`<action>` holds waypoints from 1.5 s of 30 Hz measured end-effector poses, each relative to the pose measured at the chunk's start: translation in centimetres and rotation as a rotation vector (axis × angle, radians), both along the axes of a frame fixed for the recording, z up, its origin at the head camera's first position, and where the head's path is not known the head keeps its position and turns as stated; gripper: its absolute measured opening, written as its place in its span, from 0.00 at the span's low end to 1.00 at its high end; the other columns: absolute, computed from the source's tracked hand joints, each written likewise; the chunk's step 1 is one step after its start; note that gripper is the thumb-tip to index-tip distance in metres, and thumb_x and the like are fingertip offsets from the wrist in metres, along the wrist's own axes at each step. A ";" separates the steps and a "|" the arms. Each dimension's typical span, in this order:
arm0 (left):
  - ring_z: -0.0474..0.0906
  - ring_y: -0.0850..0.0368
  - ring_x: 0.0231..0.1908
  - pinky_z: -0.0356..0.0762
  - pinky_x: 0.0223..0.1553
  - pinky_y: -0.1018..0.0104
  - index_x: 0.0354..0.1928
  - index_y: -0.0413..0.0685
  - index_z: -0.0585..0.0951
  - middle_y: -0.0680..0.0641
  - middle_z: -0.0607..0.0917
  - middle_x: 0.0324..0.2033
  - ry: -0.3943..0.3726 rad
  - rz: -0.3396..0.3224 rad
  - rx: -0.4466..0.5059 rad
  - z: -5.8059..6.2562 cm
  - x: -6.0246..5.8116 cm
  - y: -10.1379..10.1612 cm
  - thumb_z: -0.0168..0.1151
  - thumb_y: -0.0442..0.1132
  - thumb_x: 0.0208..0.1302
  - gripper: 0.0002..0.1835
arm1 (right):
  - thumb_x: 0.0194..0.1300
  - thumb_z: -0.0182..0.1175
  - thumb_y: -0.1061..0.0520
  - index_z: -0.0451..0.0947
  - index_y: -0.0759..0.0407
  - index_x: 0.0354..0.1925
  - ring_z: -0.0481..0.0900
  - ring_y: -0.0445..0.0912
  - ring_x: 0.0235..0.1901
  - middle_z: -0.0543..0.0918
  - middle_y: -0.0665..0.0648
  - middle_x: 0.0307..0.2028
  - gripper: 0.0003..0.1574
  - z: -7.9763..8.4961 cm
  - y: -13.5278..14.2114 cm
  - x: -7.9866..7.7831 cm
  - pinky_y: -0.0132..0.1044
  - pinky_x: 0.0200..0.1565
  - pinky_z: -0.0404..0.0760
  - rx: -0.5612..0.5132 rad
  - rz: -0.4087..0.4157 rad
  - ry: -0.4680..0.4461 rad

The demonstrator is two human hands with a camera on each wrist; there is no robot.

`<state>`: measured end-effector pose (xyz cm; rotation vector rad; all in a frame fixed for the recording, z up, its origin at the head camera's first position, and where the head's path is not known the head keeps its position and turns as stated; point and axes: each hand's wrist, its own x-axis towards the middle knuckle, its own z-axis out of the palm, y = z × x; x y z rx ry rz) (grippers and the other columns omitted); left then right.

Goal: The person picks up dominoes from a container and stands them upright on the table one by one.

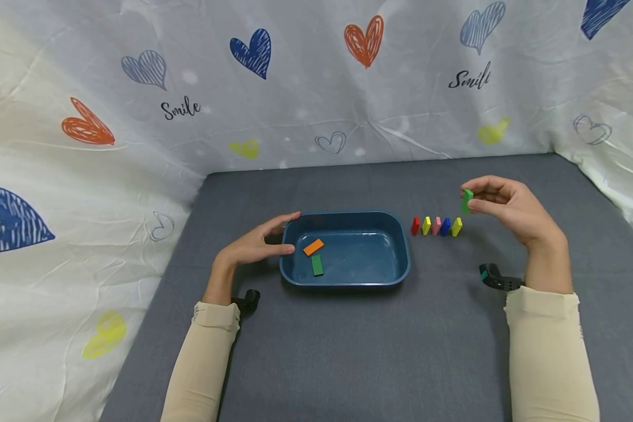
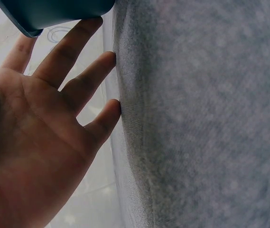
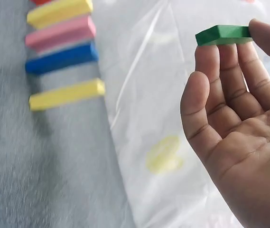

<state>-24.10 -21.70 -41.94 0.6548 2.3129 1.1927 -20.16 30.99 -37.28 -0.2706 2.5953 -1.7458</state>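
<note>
A green domino (image 1: pixel 466 201) is pinched upright between the thumb and fingers of my right hand (image 1: pixel 511 205), raised at the right end of a row of standing dominoes. In the row, from left to right, are a red domino (image 1: pixel 415 225), a yellow one (image 1: pixel 426 225), a pink one (image 1: pixel 436 225), a blue one (image 1: pixel 445 227) and another yellow one (image 1: pixel 456 227). My left hand (image 1: pixel 253 241) holds the left end of a dark blue tray (image 1: pixel 345 285), thumb at the rim. Inside lie an orange domino (image 1: pixel 313 247) and a green domino (image 1: pixel 317 265).
A grey cloth covers the table (image 1: pixel 369 351). Behind it and along the left hangs a white curtain (image 1: pixel 295 111) printed with hearts. Black wrist cameras (image 1: pixel 498 280) are strapped to both wrists, low over the cloth.
</note>
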 end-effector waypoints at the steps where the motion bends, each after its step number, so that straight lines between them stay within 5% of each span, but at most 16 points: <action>1: 0.54 0.37 0.78 0.57 0.72 0.29 0.79 0.77 0.57 0.55 0.52 0.81 0.001 -0.001 0.001 0.0 0.0 0.0 0.68 0.49 0.69 0.42 | 0.72 0.62 0.62 0.78 0.61 0.61 0.83 0.35 0.42 0.85 0.36 0.47 0.21 -0.2 0.3 0.0 0.25 0.46 0.80 0.006 -0.010 -0.006; 8: 0.54 0.37 0.78 0.57 0.72 0.29 0.79 0.76 0.57 0.55 0.53 0.81 0.001 -0.001 0.004 0.0 0.0 -0.1 0.68 0.49 0.68 0.42 | 0.73 0.63 0.56 0.79 0.53 0.59 0.83 0.36 0.42 0.83 0.33 0.42 0.17 -1.7 2.1 -0.1 0.24 0.45 0.80 0.067 -0.059 -0.068; 18: 0.54 0.37 0.78 0.56 0.72 0.29 0.79 0.74 0.57 0.55 0.53 0.81 -0.003 0.000 0.006 0.0 -0.1 -0.1 0.68 0.49 0.68 0.43 | 0.74 0.62 0.50 0.72 0.66 0.65 0.83 0.33 0.41 0.82 0.31 0.42 0.30 -4.7 3.2 -0.9 0.29 0.45 0.82 0.126 -0.021 -0.193; 23: 0.55 0.37 0.78 0.57 0.72 0.29 0.79 0.74 0.57 0.55 0.53 0.80 -0.001 0.002 0.004 0.0 -0.1 -0.1 0.68 0.49 0.68 0.43 | 0.74 0.61 0.55 0.72 0.68 0.63 0.82 0.34 0.40 0.83 0.39 0.41 0.26 -5.6 3.3 -1.2 0.31 0.41 0.83 0.207 0.027 -0.192; 30: 0.54 0.37 0.78 0.58 0.71 0.29 0.79 0.74 0.57 0.55 0.53 0.80 -0.009 0.006 0.011 0.0 -0.1 0.0 0.69 0.49 0.68 0.43 | 0.72 0.63 0.55 0.73 0.66 0.62 0.80 0.32 0.39 0.83 0.46 0.43 0.25 -6.0 3.1 -1.4 0.31 0.41 0.82 0.277 0.040 -0.199; 45: 0.54 0.37 0.78 0.56 0.72 0.28 0.79 0.72 0.57 0.55 0.53 0.80 0.000 0.009 0.004 0.0 -0.1 0.0 0.68 0.48 0.68 0.43 | 0.71 0.64 0.57 0.73 0.67 0.61 0.80 0.32 0.41 0.83 0.46 0.44 0.25 -5.7 3.3 -1.1 0.30 0.42 0.83 0.255 0.072 -0.187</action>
